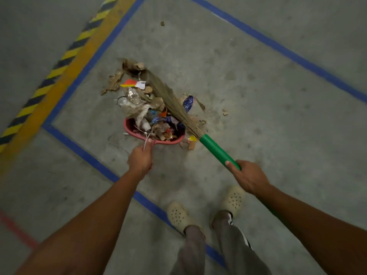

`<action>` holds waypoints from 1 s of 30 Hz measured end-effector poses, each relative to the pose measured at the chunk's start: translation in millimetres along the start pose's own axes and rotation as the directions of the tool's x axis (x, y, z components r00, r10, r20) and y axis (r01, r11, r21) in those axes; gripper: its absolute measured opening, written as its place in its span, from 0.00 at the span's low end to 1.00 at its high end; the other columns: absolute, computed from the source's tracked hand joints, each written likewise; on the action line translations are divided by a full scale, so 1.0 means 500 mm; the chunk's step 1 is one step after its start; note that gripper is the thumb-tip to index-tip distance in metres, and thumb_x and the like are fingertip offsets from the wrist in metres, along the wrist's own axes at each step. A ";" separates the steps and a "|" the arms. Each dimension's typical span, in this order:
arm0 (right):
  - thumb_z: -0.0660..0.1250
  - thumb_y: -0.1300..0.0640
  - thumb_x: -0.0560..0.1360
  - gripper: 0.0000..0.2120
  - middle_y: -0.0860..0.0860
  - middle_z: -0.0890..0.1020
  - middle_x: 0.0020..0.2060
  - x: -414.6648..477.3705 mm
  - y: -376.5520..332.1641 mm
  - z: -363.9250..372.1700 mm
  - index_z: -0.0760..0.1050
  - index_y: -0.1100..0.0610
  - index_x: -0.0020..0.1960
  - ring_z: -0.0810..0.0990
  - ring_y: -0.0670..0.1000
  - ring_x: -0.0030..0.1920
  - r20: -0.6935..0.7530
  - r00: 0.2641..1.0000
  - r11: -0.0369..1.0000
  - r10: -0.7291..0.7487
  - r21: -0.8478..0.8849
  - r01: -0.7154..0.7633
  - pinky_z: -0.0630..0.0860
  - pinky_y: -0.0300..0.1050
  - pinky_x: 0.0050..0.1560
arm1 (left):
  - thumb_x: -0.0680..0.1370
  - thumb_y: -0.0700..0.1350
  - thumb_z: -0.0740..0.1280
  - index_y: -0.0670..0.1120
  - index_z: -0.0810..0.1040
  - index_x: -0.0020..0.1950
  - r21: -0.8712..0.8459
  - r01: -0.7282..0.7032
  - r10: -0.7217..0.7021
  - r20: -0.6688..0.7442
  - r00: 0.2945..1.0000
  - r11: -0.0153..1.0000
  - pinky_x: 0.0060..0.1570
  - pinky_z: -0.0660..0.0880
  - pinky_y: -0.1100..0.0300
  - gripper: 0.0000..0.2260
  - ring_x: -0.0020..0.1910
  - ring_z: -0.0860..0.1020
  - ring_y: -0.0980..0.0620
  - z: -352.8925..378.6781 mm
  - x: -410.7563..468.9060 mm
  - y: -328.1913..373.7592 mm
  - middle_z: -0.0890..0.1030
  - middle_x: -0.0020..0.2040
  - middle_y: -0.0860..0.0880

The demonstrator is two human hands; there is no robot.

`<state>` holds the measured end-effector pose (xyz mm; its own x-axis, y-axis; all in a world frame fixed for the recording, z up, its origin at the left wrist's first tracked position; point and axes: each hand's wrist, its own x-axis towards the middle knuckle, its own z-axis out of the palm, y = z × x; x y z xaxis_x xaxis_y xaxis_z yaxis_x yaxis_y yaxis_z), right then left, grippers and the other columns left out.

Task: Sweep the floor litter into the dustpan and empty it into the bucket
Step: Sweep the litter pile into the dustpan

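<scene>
Litter (143, 108) (seemingly light, loose, spill-prone) overfills the dustpan (129, 130), its handle gripped by the left hand (140, 162) fingers, while the right hand (249, 178) fingers clasp the broom (216, 149).

A stained grey concrete floor (258, 96) is dimly lit. A bay is marked on it by blue lines (278, 47). Along its left side a yellow band (65, 86) edged with black-and-yellow hazard stripes (59, 63) is laid; a red line (17, 229) lies lower left.

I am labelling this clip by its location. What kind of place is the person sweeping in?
Probably a warehouse or factory floor, though no walls or machines are in view. The signs are the bare grey concrete floor, the blue lines marking out a bay, and the yellow-and-black hazard stripe along its edge.
</scene>
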<state>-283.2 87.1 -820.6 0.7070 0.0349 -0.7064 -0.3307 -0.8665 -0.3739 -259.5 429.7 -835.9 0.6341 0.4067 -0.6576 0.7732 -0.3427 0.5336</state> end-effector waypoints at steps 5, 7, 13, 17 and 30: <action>0.57 0.36 0.80 0.25 0.54 0.79 0.33 -0.209 -0.016 -0.119 0.77 0.55 0.42 0.78 0.52 0.33 -0.038 0.999 0.995 0.033 0.097 -0.029 0.74 0.47 0.35 | 0.81 0.66 0.57 0.42 0.74 0.37 -0.055 -0.020 0.019 -0.012 1.000 0.998 0.29 0.73 0.55 0.28 0.26 0.76 0.46 -0.039 -0.207 0.115 0.78 0.31 0.42; 0.58 0.36 0.80 0.25 0.55 0.80 0.33 -0.293 -0.028 -0.163 0.78 0.57 0.42 0.79 0.54 0.34 -0.057 0.997 0.988 0.051 0.151 -0.042 0.76 0.49 0.37 | 0.80 0.67 0.58 0.43 0.74 0.38 -0.060 -0.041 0.040 -0.016 0.999 0.997 0.31 0.74 0.53 0.28 0.27 0.77 0.45 -0.066 -0.285 0.157 0.78 0.31 0.42; 0.60 0.37 0.80 0.25 0.56 0.81 0.31 -0.517 -0.052 -0.222 0.78 0.57 0.41 0.81 0.56 0.33 -0.125 0.983 0.937 0.137 0.338 -0.088 0.79 0.54 0.37 | 0.77 0.72 0.59 0.44 0.73 0.37 -0.101 -0.168 0.167 -0.015 0.986 0.981 0.26 0.71 0.57 0.30 0.25 0.76 0.47 -0.126 -0.480 0.245 0.77 0.30 0.42; 0.60 0.36 0.80 0.26 0.57 0.81 0.32 -0.635 -0.080 -0.216 0.78 0.58 0.41 0.81 0.58 0.33 -0.168 0.971 0.912 0.172 0.400 -0.092 0.79 0.56 0.37 | 0.76 0.72 0.59 0.43 0.72 0.38 -0.107 -0.245 0.247 0.005 0.969 0.964 0.27 0.71 0.56 0.31 0.24 0.76 0.48 -0.173 -0.561 0.262 0.77 0.29 0.43; 0.62 0.39 0.80 0.23 0.50 0.77 0.26 -0.925 -0.239 -0.102 0.74 0.55 0.35 0.73 0.45 0.23 -0.282 0.904 0.763 0.321 0.643 -0.071 0.72 0.43 0.28 | 0.77 0.70 0.59 0.43 0.73 0.40 -0.063 -0.492 0.495 0.134 0.858 0.869 0.25 0.69 0.57 0.30 0.24 0.74 0.49 -0.389 -0.700 0.275 0.76 0.29 0.44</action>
<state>-538.7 149.2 -418.7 0.7091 -0.3874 -0.5892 -0.7041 -0.3435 -0.6215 -373.5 404.6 -428.9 0.9261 0.0657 -0.3714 0.3604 -0.4445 0.8201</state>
